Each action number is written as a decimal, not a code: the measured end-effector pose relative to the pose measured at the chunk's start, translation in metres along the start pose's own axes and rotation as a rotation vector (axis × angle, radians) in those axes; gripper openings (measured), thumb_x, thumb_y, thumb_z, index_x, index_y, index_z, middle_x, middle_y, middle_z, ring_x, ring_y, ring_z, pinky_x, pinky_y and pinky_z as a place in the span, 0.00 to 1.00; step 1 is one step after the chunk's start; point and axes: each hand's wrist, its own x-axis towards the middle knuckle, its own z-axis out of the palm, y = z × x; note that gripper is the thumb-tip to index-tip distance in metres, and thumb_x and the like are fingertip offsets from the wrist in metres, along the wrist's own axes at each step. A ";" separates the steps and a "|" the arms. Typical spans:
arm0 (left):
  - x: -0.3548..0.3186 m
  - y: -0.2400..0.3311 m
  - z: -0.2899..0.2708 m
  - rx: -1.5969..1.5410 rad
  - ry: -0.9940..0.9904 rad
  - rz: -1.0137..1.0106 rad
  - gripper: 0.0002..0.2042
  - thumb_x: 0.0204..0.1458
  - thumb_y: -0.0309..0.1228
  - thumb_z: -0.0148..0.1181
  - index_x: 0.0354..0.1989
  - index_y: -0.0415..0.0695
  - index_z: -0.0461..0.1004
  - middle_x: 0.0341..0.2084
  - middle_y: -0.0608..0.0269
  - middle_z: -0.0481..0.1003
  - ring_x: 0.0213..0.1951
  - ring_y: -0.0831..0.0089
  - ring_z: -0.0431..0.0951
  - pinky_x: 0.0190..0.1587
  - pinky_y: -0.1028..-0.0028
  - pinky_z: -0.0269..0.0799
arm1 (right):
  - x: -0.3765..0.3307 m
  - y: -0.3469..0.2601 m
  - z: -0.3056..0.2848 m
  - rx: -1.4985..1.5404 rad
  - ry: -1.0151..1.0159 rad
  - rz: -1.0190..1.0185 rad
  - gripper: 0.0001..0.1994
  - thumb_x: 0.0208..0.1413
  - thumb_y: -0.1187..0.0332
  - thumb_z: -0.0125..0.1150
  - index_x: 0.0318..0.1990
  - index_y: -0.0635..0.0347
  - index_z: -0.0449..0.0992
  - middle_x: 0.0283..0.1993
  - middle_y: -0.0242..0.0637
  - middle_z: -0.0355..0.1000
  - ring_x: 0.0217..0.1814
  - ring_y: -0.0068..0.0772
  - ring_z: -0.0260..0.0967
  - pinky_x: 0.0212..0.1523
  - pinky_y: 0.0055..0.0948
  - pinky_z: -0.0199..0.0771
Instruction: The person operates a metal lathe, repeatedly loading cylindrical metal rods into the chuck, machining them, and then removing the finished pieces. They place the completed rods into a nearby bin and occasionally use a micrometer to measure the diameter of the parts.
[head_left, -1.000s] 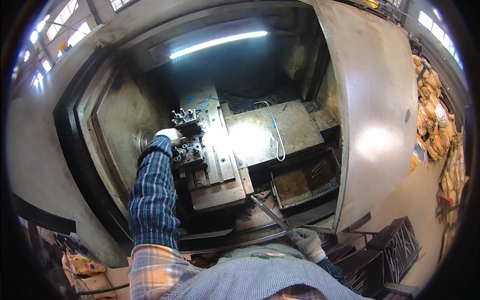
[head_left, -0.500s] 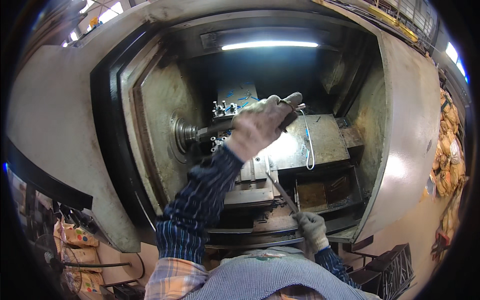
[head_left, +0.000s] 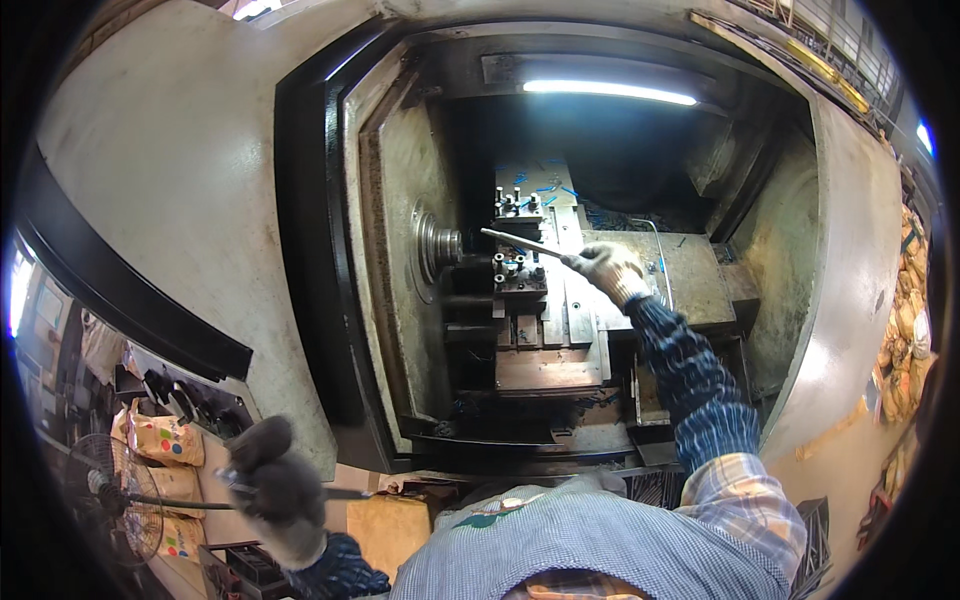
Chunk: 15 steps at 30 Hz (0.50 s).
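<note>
My right hand (head_left: 605, 268), in a pale grey work glove, is closed round a slim metal rod (head_left: 522, 242). The rod points left toward the round spindle nose (head_left: 440, 245) of a lathe, its tip a little short of it. Below and above the rod stand tool holders with upright bolts (head_left: 518, 268) on the machine's slide. My left hand (head_left: 278, 490), gloved and darkly stained, is outside the machine at the lower left, smeared by motion. Its fingers cannot be made out, nor whether it holds anything. A dark pointed piece shows just right of it.
The machine's door edge (head_left: 335, 260) runs down the left of the opening. A bent pale tube (head_left: 658, 262) rises beside the slide. Blue shavings (head_left: 550, 188) lie at the back. A fan (head_left: 110, 495) and stacked printed bags (head_left: 168, 440) stand at lower left. Sacks (head_left: 908, 290) are piled far right.
My left hand has left the machine's inside and swung down to the lower left. My right hand has carried the rod up and inward toward the spindle. The view has shifted left.
</note>
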 end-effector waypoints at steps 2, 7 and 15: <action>-0.008 0.001 -0.043 0.084 0.144 -0.042 0.24 0.65 0.42 0.57 0.61 0.36 0.72 0.32 0.69 0.73 0.19 0.87 0.62 0.19 0.82 0.53 | 0.021 -0.027 0.002 -0.150 -0.037 -0.054 0.29 0.56 0.33 0.60 0.45 0.50 0.86 0.39 0.39 0.82 0.42 0.40 0.80 0.47 0.38 0.78; -0.008 0.014 -0.120 0.127 0.146 -0.166 0.25 0.67 0.39 0.50 0.65 0.32 0.66 0.35 0.64 0.72 0.23 0.86 0.66 0.24 0.85 0.60 | 0.050 -0.057 0.024 -0.264 -0.032 -0.254 0.24 0.55 0.38 0.63 0.40 0.49 0.86 0.33 0.39 0.81 0.37 0.40 0.79 0.42 0.36 0.78; 0.026 -0.069 -0.133 0.672 0.341 0.045 0.24 0.72 0.34 0.38 0.71 0.30 0.57 0.69 0.50 0.62 0.69 0.63 0.62 0.72 0.65 0.55 | 0.107 -0.049 0.054 -0.072 -0.286 -0.189 0.21 0.60 0.43 0.63 0.48 0.49 0.84 0.41 0.36 0.82 0.46 0.32 0.78 0.50 0.34 0.76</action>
